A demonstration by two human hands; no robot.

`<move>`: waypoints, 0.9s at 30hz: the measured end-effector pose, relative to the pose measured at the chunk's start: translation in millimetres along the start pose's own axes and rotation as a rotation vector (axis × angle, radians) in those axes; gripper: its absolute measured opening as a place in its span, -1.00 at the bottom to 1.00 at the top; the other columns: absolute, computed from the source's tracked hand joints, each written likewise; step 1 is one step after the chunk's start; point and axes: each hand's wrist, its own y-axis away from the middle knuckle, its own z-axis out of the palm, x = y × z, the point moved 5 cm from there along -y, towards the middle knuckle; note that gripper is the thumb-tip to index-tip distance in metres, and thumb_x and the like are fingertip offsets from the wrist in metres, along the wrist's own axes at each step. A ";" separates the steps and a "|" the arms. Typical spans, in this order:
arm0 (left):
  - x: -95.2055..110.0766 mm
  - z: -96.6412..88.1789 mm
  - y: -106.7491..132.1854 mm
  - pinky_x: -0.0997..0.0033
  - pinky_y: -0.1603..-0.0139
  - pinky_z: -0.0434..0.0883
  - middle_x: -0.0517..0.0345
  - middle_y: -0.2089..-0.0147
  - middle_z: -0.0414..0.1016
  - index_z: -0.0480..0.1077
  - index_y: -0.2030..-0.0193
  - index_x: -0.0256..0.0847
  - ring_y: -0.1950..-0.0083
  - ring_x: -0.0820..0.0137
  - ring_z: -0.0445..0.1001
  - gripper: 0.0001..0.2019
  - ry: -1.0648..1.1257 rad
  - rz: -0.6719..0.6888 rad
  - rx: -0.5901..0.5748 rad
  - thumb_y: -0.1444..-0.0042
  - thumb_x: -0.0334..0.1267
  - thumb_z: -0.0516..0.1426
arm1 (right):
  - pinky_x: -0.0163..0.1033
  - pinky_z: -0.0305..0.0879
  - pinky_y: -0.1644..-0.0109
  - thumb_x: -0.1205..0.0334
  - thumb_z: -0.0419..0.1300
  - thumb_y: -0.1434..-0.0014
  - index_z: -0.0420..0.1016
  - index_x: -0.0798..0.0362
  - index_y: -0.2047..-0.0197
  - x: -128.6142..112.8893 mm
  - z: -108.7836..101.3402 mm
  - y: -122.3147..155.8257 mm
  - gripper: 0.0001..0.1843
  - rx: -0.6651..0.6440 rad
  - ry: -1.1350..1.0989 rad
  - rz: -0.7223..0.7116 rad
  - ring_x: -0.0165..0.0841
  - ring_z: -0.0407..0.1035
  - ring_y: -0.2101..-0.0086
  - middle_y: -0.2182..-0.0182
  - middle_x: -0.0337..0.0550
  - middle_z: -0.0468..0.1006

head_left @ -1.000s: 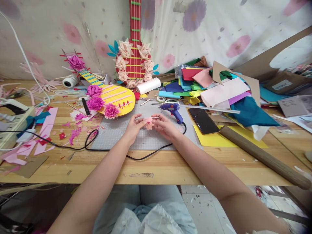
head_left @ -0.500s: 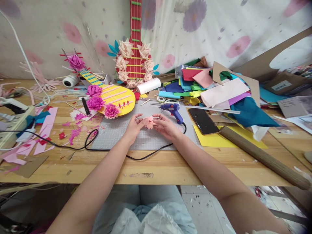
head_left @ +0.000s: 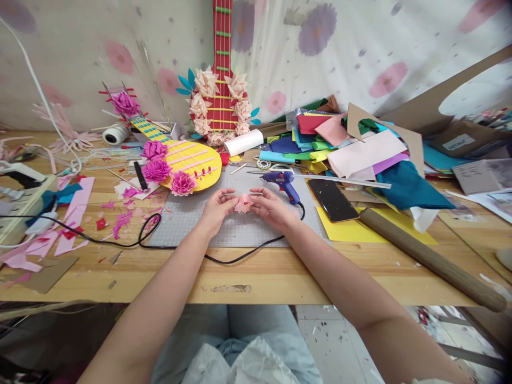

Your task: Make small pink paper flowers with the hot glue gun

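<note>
A small pale-pink paper flower [head_left: 244,204] is held above the grey cutting mat [head_left: 192,226], between both hands. My left hand [head_left: 218,209] pinches its left side with thumb and fingers. From the other side, my right hand [head_left: 270,208] grips its right edge. Just behind the right hand lies a blue glue gun [head_left: 283,182], its black cord running across the mat. To the left rests a yellow paper guitar [head_left: 196,165] trimmed with magenta paper flowers [head_left: 183,182]. A red paper guitar [head_left: 222,106] with pale-pink flowers leans on the back wall.
A black phone [head_left: 333,199] lies on yellow paper [head_left: 374,230] at right, beside a long brown tube [head_left: 432,258]. Coloured paper sheets [head_left: 366,152] pile up behind. Pink scraps [head_left: 74,218] and a power strip [head_left: 26,205] occupy the left side.
The paper flower has turned slightly and shifted a little left between my fingers. Both hands keep their hold on it. The view has moved only slightly.
</note>
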 end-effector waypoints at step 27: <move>-0.3 -3.0 -5.5 0.41 0.22 0.43 0.22 0.38 0.45 0.31 0.26 -0.23 0.34 0.50 0.47 -0.70 0.093 0.019 0.018 0.16 -0.40 0.28 | -0.36 0.19 0.50 0.36 0.32 0.32 0.25 -0.05 0.18 0.8 -12.4 -6.1 -0.43 0.156 0.214 -0.055 -0.42 0.38 0.38 0.25 -0.26 0.39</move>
